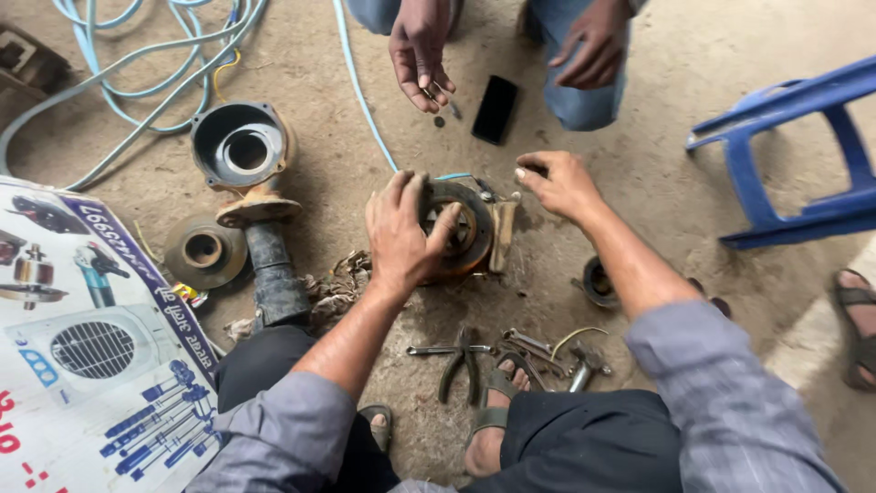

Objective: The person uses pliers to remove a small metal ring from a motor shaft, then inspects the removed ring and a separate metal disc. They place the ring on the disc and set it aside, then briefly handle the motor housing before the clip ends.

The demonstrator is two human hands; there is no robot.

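Note:
My left hand (401, 233) grips the rim of a round rusty pump housing (467, 228) that stands on the dirt floor. My right hand (558, 183) hovers just right of the housing, fingertips pinched together, perhaps on a small part I cannot make out. Across from me another person crouches; one of that person's hands (420, 50) holds small metal bits above the ground, the other (593, 46) rests on a knee.
A dark pump casing with pipe (246, 155) and a rusty disc (204, 251) lie to the left. Pliers and spanners (497, 356) lie by my feet. A black phone (495, 110), blue hoses (137, 73), a blue plastic chair (803, 155) and a printed poster (82, 347) surround me.

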